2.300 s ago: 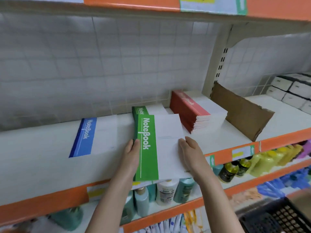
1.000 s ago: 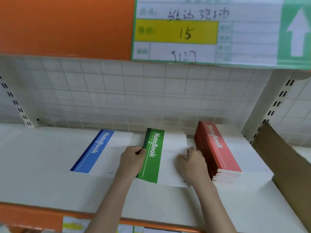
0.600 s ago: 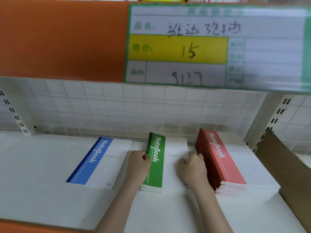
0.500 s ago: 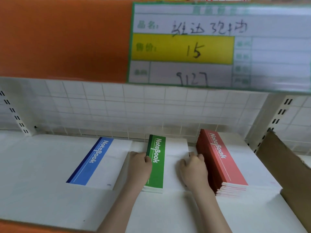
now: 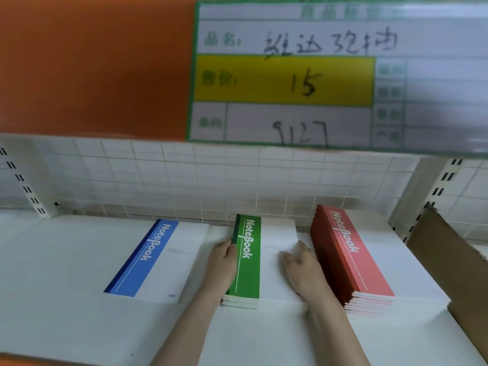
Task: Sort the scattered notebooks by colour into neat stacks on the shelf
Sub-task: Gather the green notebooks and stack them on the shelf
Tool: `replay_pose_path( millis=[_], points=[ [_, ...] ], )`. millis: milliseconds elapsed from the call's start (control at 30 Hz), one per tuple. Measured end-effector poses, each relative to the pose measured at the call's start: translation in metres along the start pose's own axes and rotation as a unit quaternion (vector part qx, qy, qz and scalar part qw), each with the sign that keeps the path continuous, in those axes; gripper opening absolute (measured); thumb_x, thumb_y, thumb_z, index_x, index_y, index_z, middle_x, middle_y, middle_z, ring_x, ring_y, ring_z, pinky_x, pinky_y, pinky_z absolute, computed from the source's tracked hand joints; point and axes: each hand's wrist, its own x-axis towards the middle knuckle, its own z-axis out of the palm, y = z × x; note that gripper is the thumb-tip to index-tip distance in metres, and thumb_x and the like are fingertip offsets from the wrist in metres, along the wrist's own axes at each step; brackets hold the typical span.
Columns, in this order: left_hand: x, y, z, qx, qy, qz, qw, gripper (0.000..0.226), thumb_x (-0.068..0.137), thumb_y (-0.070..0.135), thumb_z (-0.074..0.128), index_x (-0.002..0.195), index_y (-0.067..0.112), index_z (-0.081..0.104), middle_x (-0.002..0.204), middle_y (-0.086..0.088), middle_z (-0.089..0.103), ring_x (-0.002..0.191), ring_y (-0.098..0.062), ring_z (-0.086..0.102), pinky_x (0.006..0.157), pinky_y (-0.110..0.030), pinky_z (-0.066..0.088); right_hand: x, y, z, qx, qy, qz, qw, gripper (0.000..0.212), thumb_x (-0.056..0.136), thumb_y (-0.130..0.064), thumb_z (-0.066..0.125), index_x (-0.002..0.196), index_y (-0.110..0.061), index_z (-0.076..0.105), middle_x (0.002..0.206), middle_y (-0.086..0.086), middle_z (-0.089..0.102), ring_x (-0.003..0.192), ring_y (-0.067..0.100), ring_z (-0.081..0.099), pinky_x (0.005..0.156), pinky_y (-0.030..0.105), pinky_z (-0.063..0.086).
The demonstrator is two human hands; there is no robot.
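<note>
Green stack (image 5: 247,262): sat on the shelf (image 5: 60,307) at centre, between the blue notebook (image 5: 155,260) at 9 o'clock and the red stack (image 5: 351,260) at 3 o'clock; its edges looked roughly flush.
Left hand (image 5: 221,265): pressed against the spine side of the green stack, thumb hooked over the top cover, fingers curled on the edge.
Right hand (image 5: 303,270): lay on the white half of the top cover, fingers loosely bent, squeezed into the gap beside the red stack; whether it pinched the far edge could not be told.
Blue notebook: lay askew, tilted toward 1 o'clock, just beside the left hand.
Risk, right side: little room by the red stack; a careless pull-out would likely knock its lower covers, already slightly fanned at 6 o'clock.
Risk, left side: an uneven push could shear the thin green covers out of line.
Risk, blue: a wrist sweep toward 9 o'clock could skew it further.
Cardboard (image 5: 449,262): leaned at far 3 o'clock, apart from the hands.
</note>
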Motion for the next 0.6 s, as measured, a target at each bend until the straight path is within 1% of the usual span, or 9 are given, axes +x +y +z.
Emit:
replay_pose_path(
  millis=[67, 167, 200, 267, 400, 467, 533, 567, 600],
  points=[
    [-0.0018, 0.0031, -0.0034, -0.069, -0.006, -0.042, 0.997, 0.031, 0.103, 0.018, 0.033, 0.117, 0.005, 0.057, 0.11, -0.018, 0.065, 0.099, -0.033, 0.063, 0.077, -0.03, 0.048, -0.0029, 0.0023, -0.0011, 0.055, -0.007, 0.006, 0.998, 0.06, 0.098, -0.025, 0.047, 0.149, -0.006, 0.022, 0.155, 0.007, 0.025, 0.142, 0.019, 0.023, 0.108, 0.02, 0.019],
    [-0.0048, 0.0044, -0.005, -0.156, -0.03, -0.077, 0.984, 0.038, 0.103, 0.026, 0.035, 0.127, 0.002, 0.052, 0.112, -0.018, 0.064, 0.092, -0.029, 0.064, 0.066, -0.027, 0.049, -0.004, 0.0051, -0.001, 0.114, -0.026, 0.009, 0.993, 0.065, 0.099, -0.027, 0.047, 0.152, -0.014, 0.012, 0.158, -0.003, 0.016, 0.144, 0.012, 0.015, 0.102, 0.012, 0.014],
    [-0.0053, 0.0041, -0.0043, -0.169, -0.036, -0.078, 0.982, 0.038, 0.103, 0.026, 0.035, 0.128, 0.004, 0.053, 0.115, -0.017, 0.065, 0.094, -0.028, 0.064, 0.072, -0.029, 0.052, -0.004, 0.0062, 0.0, 0.117, -0.037, 0.01, 0.992, 0.065, 0.099, -0.029, 0.046, 0.152, -0.016, 0.011, 0.158, -0.004, 0.014, 0.145, 0.012, 0.014, 0.107, 0.015, 0.013],
    [-0.0054, 0.0033, -0.0026, -0.182, -0.033, -0.078, 0.98, 0.036, 0.103, 0.023, 0.035, 0.133, 0.011, 0.052, 0.121, -0.013, 0.063, 0.103, -0.027, 0.063, 0.084, -0.034, 0.052, -0.0034, 0.0071, 0.002, 0.112, -0.049, 0.009, 0.992, 0.067, 0.098, -0.031, 0.046, 0.152, -0.017, 0.008, 0.159, -0.004, 0.011, 0.145, 0.013, 0.013, 0.117, 0.028, 0.016],
    [-0.0043, 0.001, -0.0005, -0.199, -0.023, -0.07, 0.977, 0.034, 0.103, 0.018, 0.034, 0.129, 0.014, 0.056, 0.104, -0.003, 0.069, 0.085, -0.017, 0.066, 0.065, -0.024, 0.051, -0.0033, 0.0048, 0.0022, 0.118, -0.053, 0.007, 0.992, 0.071, 0.097, -0.032, 0.048, 0.152, -0.019, 0.005, 0.159, -0.004, 0.008, 0.145, 0.016, 0.014, 0.117, 0.038, 0.023],
    [-0.0046, 0.0001, 0.0003, -0.201, -0.021, -0.073, 0.977, 0.034, 0.103, 0.018, 0.035, 0.13, 0.015, 0.055, 0.11, -0.004, 0.068, 0.091, -0.019, 0.066, 0.07, -0.026, 0.053, -0.0032, 0.005, 0.0023, 0.121, -0.058, 0.009, 0.991, 0.072, 0.097, -0.032, 0.048, 0.152, -0.02, 0.004, 0.159, -0.004, 0.008, 0.145, 0.016, 0.014, 0.118, 0.038, 0.021],
    [-0.0042, -0.0001, 0.0007, -0.202, -0.022, -0.073, 0.976, 0.035, 0.103, 0.019, 0.036, 0.134, 0.015, 0.052, 0.122, -0.007, 0.064, 0.104, -0.023, 0.063, 0.083, -0.032, 0.052, -0.0028, 0.0053, 0.0028, 0.12, -0.06, 0.006, 0.991, 0.073, 0.097, -0.031, 0.049, 0.152, -0.019, 0.003, 0.159, -0.004, 0.007, 0.146, 0.015, 0.012, 0.118, 0.03, 0.014],
    [-0.0042, -0.0005, 0.0002, -0.199, -0.025, -0.07, 0.977, 0.035, 0.103, 0.019, 0.036, 0.134, 0.016, 0.051, 0.122, -0.005, 0.064, 0.104, -0.022, 0.063, 0.084, -0.032, 0.052, -0.0028, 0.0056, 0.0028, 0.119, -0.061, 0.005, 0.991, 0.073, 0.097, -0.031, 0.05, 0.152, -0.018, 0.003, 0.159, -0.004, 0.007, 0.146, 0.015, 0.011, 0.117, 0.029, 0.013],
    [-0.0044, -0.0009, -0.0005, -0.196, -0.028, -0.066, 0.978, 0.034, 0.103, 0.02, 0.037, 0.133, 0.018, 0.051, 0.117, 0.0, 0.065, 0.099, -0.017, 0.064, 0.078, -0.029, 0.053, -0.0027, 0.0058, 0.003, 0.118, -0.063, 0.003, 0.991, 0.074, 0.097, -0.031, 0.05, 0.152, -0.018, 0.003, 0.159, -0.003, 0.007, 0.146, 0.015, 0.011, 0.117, 0.028, 0.012]
  ],
)
